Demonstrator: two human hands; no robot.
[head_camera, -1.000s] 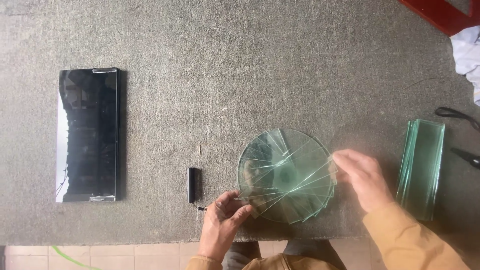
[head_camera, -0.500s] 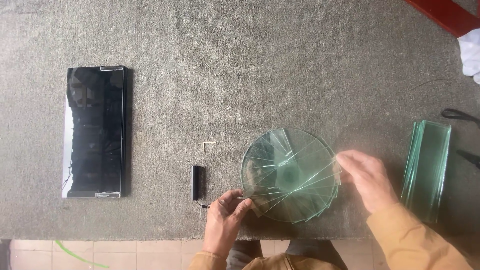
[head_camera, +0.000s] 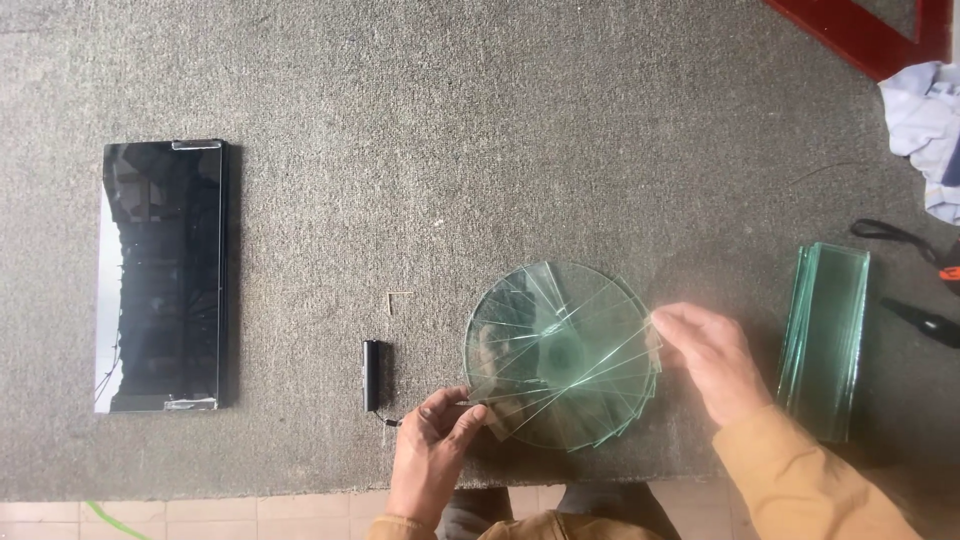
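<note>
fanned round stack of glass panes lies on the grey carpeted table, near its front edge. left hand pinches the stack's near-left rim; right hand, fingers loosely spread, touches its right edge.

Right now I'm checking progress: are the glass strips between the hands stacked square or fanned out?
Fanned out: the glass strips overlap in a rotated, round spread on the table.

Table: gray, rough, fuzzy like carpet, matt. Round fan of glass strips: clear, greenish, smooth, shiny. Glass stack: same green glass. Dark panel: black, glossy, mirror-like. Small black stick: looks plastic, bit shiny.
</note>
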